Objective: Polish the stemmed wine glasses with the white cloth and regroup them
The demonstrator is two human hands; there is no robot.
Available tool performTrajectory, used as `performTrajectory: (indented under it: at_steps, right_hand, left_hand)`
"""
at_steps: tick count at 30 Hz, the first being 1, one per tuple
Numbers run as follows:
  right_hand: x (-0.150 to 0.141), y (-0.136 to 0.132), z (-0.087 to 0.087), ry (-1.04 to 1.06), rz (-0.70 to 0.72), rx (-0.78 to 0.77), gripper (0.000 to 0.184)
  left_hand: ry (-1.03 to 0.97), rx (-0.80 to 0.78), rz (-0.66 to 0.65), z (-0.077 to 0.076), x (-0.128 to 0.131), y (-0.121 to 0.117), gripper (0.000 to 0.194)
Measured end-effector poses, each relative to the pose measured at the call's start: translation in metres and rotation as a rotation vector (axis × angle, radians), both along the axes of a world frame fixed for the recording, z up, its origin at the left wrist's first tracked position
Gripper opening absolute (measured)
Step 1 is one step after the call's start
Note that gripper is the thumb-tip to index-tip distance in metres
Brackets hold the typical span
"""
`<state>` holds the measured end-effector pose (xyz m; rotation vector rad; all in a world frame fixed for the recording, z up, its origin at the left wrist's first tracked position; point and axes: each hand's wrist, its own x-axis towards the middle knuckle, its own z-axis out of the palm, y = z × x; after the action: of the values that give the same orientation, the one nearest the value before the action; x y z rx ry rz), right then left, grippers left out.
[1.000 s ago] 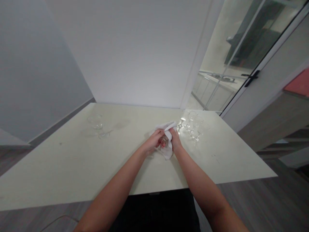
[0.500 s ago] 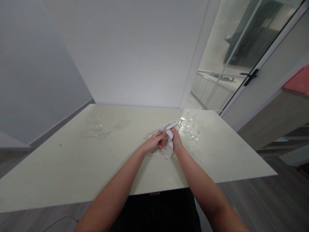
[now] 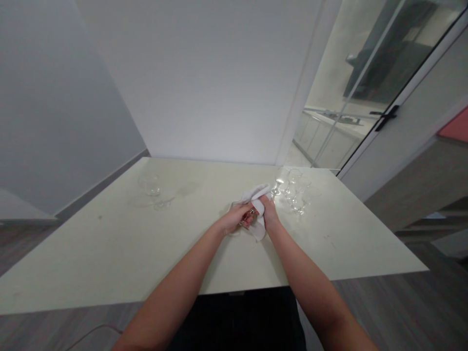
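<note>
My left hand [image 3: 234, 219] is closed around a clear wine glass [image 3: 250, 218], whose shiny base shows with pinkish fingertips behind it. Faint glass outlines also show below that hand, just over the table. A crumpled white cloth [image 3: 260, 230] wraps partly around the glass and hangs below it. My right hand [image 3: 269, 213] grips this cloth from the right side, its fingers partly hidden in the folds. Both hands are close together above the table's middle.
Several clear stemmed glasses [image 3: 292, 192] stand close together right of my hands on the white table [image 3: 109, 258]. Another clear glass [image 3: 153, 190] is at the far left. A white wall panel [image 3: 204, 97] rises behind the table, with a glass door [image 3: 351, 102] to the right.
The view has shifted slightly, so the table and glasses appear a little further right. Both hands keep hold of the glass and cloth, with only small changes in finger position.
</note>
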<state>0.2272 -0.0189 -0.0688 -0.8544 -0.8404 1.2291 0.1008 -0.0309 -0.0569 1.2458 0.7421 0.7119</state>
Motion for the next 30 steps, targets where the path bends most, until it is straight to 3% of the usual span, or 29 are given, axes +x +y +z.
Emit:
performTrajectory:
  at_steps: [5,7,9,13,15,18,21,23,26,30]
  right_hand:
    - [-0.008,0.003,-0.003,-0.014,-0.211,0.013,0.038]
    - [-0.008,0.004,-0.002,-0.008,-0.207,0.012,0.039]
    - [-0.006,0.002,-0.001,-0.001,-0.154,0.013,0.037]
    - [0.002,-0.002,0.002,0.029,-0.014,0.046,0.027]
    - [0.003,-0.003,0.003,0.045,0.031,0.061,0.025]
    - [0.0,-0.002,0.002,0.039,0.007,0.057,0.026]
    - [-0.007,0.001,0.0,0.01,-0.116,0.047,0.034]
    - [-0.009,0.002,0.0,-0.004,-0.171,0.038,0.037]
    - [-0.006,0.0,0.0,-0.009,-0.111,0.025,0.032]
    - [0.001,-0.005,0.0,0.054,0.134,0.024,0.023]
  left_hand:
    - [0.206,0.357,0.197,-0.002,0.003,0.004,0.024]
    - [0.228,0.385,0.218,-0.004,0.004,0.004,0.02]
    - [0.182,0.289,0.185,-0.006,0.005,0.002,0.023]
    - [-0.052,-0.036,-0.013,-0.006,0.004,-0.001,0.041]
    - [-0.093,-0.117,-0.069,-0.006,0.003,-0.001,0.045]
    - [0.017,-0.023,0.024,-0.007,0.002,0.0,0.044]
    - [0.19,0.162,0.183,-0.008,0.004,0.003,0.034]
    - [0.196,0.183,0.217,-0.008,0.006,0.003,0.029]
    - [0.111,0.068,0.158,-0.006,0.006,0.0,0.038]
    - [-0.016,-0.128,-0.109,0.001,-0.002,-0.006,0.055]
